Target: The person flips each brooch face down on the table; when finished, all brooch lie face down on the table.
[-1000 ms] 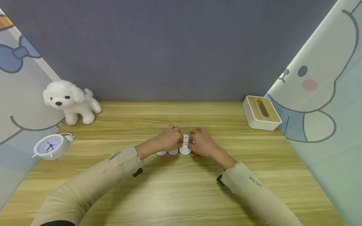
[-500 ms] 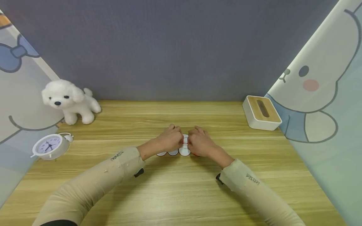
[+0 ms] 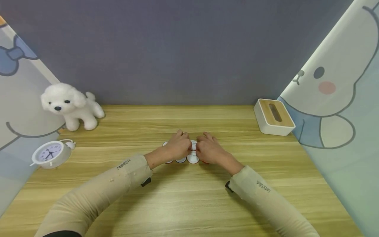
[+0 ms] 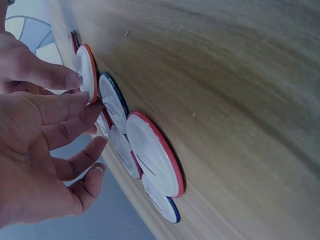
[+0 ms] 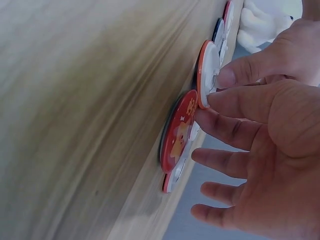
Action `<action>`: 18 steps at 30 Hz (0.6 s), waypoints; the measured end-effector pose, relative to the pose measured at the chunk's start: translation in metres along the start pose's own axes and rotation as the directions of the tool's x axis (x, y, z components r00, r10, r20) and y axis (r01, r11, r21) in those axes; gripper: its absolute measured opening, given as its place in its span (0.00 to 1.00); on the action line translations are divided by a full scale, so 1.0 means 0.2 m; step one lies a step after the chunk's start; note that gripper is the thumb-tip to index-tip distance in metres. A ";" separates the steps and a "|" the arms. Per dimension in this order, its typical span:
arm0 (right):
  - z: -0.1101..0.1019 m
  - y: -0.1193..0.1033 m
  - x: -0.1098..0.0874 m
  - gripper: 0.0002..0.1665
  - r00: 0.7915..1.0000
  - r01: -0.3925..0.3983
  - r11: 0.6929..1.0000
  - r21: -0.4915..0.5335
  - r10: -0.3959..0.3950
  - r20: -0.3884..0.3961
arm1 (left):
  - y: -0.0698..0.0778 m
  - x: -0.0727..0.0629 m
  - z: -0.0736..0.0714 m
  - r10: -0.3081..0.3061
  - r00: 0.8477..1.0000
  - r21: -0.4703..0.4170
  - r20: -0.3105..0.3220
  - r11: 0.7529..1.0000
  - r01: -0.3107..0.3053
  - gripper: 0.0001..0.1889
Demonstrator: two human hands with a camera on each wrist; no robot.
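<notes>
Several round badges, most with white backs up, lie close together on the wooden table. My left hand [image 3: 177, 146] and right hand [image 3: 209, 150] meet over an orange-rimmed badge [image 5: 210, 67]. Thumb and forefinger of each hand pinch at the far side of that badge; the exact contact is partly hidden. My other fingers stay loosely bent. Left of it lie a dark-blue-rimmed badge [image 4: 112, 97] and a red-rimmed badge [image 4: 150, 155]. A red badge [image 5: 180, 135] with a cartoon picture lies face up on its right. Behind, more badges are partly covered by my hands.
A white plush dog [image 3: 74, 105] and a white alarm clock [image 3: 51, 154] stand at the left. At the back right is a white tissue box [image 3: 273, 117] with a wooden lid. A grey panel [image 3: 177, 52] closes off the table's back edge.
My right hand has shifted slightly left, closer to the left hand, covering more of the badges. The left hand stays nearly in place. The head view has turned a little.
</notes>
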State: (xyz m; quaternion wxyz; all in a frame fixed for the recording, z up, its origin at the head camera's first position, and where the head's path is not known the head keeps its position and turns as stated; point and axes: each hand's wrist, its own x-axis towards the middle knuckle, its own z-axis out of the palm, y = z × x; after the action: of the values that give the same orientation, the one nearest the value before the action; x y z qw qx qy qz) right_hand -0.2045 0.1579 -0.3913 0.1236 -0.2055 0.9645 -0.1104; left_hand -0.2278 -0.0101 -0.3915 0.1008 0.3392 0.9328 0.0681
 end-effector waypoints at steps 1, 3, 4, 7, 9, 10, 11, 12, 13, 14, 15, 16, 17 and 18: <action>0.00 0.00 0.00 0.13 1.000 -0.002 1.000 0.002 0.002 0.003 | 0.00 0.00 0.00 -0.002 1.000 0.000 0.002 1.000 0.002 0.06; 0.00 0.00 0.00 0.13 1.000 -0.003 1.000 0.003 0.003 0.008 | 0.00 0.00 0.00 -0.007 1.000 -0.003 0.003 1.000 0.007 0.07; 0.00 0.00 0.00 0.14 1.000 -0.004 1.000 0.005 0.004 0.011 | 0.00 0.00 0.00 -0.009 1.000 -0.002 0.003 1.000 0.009 0.07; 0.00 0.00 0.01 0.13 1.000 -0.005 1.000 0.011 0.005 0.013 | 0.00 0.00 0.00 -0.005 1.000 -0.002 0.000 1.000 0.005 0.06; 0.00 0.00 0.01 0.13 1.000 -0.007 1.000 0.014 0.006 0.011 | 0.00 0.00 0.01 0.000 1.000 -0.003 -0.001 1.000 0.000 0.06; 0.00 0.00 0.01 0.13 1.000 -0.008 1.000 0.012 0.008 0.010 | 0.00 0.00 0.01 0.004 1.000 -0.003 -0.001 1.000 -0.004 0.07; 0.00 0.01 0.01 0.13 1.000 -0.009 1.000 0.009 0.009 0.008 | 0.00 0.00 0.01 0.007 1.000 -0.006 -0.002 1.000 -0.007 0.07; 0.01 0.01 0.01 0.13 1.000 -0.010 1.000 0.008 0.010 0.008 | 0.00 0.00 0.01 0.007 1.000 -0.008 -0.001 1.000 -0.007 0.07; 0.01 0.01 0.02 0.13 1.000 -0.013 1.000 0.007 0.013 0.008 | 0.00 0.00 0.01 0.006 1.000 -0.011 -0.001 1.000 -0.006 0.07; 0.01 0.01 0.02 0.13 1.000 -0.014 1.000 0.005 0.014 0.007 | 0.00 0.00 0.01 0.007 1.000 -0.012 0.000 1.000 -0.007 0.08; 0.01 0.01 0.02 0.13 1.000 -0.015 1.000 0.004 0.015 0.007 | 0.00 0.00 0.01 0.008 1.000 -0.012 0.000 1.000 -0.008 0.08; 0.01 0.01 0.02 0.13 1.000 -0.016 1.000 0.002 0.016 0.008 | 0.00 0.00 0.01 0.007 1.000 -0.013 0.002 1.000 -0.007 0.08; 0.01 0.01 0.02 0.13 1.000 -0.016 1.000 0.002 0.016 0.009 | 0.00 0.00 0.01 0.006 1.000 -0.015 0.003 1.000 -0.006 0.08; 0.01 0.01 0.02 0.13 1.000 -0.017 1.000 0.001 0.017 0.011 | 0.00 0.00 0.01 0.006 1.000 -0.012 0.005 1.000 -0.006 0.08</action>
State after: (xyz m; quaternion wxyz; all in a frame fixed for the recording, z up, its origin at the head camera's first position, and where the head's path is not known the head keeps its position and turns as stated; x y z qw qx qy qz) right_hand -0.2081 0.1575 -0.3950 0.1299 -0.1978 0.9655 -0.1087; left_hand -0.2278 -0.0104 -0.3940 0.1049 0.3414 0.9312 0.0732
